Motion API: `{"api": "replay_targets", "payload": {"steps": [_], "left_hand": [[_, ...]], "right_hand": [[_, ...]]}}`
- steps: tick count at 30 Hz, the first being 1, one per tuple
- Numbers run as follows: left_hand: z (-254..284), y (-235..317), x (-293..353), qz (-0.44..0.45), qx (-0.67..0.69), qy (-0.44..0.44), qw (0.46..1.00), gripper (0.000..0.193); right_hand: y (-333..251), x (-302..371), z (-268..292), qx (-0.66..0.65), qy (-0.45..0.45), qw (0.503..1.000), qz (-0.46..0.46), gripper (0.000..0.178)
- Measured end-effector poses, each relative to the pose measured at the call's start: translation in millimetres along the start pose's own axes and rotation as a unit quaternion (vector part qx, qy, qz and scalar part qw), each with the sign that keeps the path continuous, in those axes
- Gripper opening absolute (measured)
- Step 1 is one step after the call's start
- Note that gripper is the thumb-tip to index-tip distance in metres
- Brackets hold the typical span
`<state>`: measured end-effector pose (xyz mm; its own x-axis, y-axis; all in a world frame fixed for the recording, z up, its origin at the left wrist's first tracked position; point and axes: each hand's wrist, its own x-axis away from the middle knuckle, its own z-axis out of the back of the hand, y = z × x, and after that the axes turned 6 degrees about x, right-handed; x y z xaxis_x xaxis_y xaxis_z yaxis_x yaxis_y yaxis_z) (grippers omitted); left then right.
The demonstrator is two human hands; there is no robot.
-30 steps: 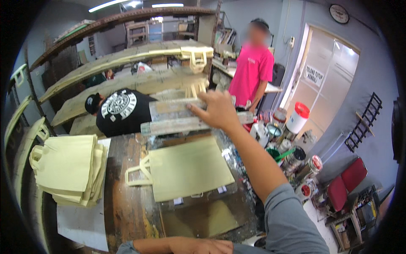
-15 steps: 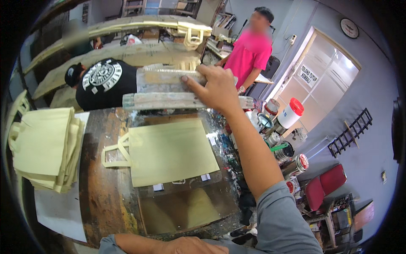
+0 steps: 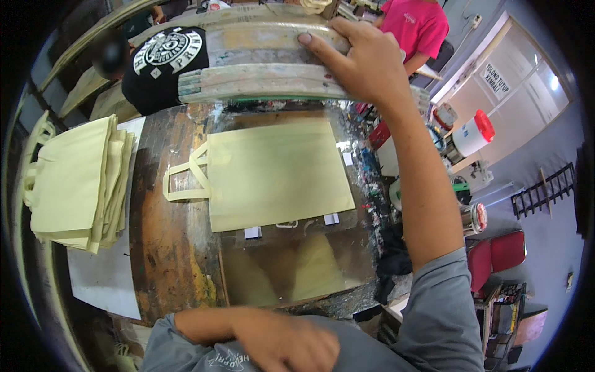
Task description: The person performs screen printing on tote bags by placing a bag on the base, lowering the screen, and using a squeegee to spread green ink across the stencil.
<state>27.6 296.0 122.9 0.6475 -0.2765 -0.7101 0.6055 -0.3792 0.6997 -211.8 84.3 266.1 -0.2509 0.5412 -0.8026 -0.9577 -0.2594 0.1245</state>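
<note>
My right hand (image 3: 362, 59) grips the far edge of a paint-stained wooden frame (image 3: 260, 80) that is raised and tilted above the worktable. Under it a pale yellow cloth bag (image 3: 276, 173) lies flat on the glossy table (image 3: 167, 248), its handles pointing left. My left hand (image 3: 288, 341) rests against my grey shirt at the bottom of the view, fingers curled and holding nothing that I can see.
A stack of the same yellow bags (image 3: 71, 180) lies at the left. A person in a black printed shirt (image 3: 161, 56) bends behind the frame; another in a pink shirt (image 3: 415, 25) stands farther back. A white jug with a red lid (image 3: 474, 133) and red chairs (image 3: 496, 260) are at the right.
My right hand has drawn the frame nearer and lower over the table. My view has tipped down toward the bag.
</note>
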Motion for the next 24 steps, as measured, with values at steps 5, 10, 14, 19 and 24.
{"api": "replay_targets", "payload": {"steps": [5,10,14,19,24], "left_hand": [[68.4,-65.2,59.2,0.382,-0.494,0.308,0.718,0.092],[92.6,-130.6,86.1,0.536,-0.637,0.280,0.478,0.110],[92.4,-144.6,93.1,0.501,-0.666,0.283,0.474,0.112],[91.8,-148.4,97.6,0.481,-0.681,0.283,0.475,0.113],[88.6,-156.2,100.1,0.465,-0.698,0.289,0.461,0.115]], "right_hand": [[1.7,-5.4,12.4,-0.029,-0.132,0.989,-0.055,0.072],[-2.4,-9.7,18.9,-0.026,-0.161,0.985,-0.050,0.078],[-5.2,-8.5,19.4,-0.018,-0.190,0.980,-0.052,0.081],[-7.2,0.4,23.0,-0.030,-0.125,0.991,-0.037,0.078],[-6.5,6.6,13.0,-0.027,-0.091,0.995,-0.029,0.076]]}}
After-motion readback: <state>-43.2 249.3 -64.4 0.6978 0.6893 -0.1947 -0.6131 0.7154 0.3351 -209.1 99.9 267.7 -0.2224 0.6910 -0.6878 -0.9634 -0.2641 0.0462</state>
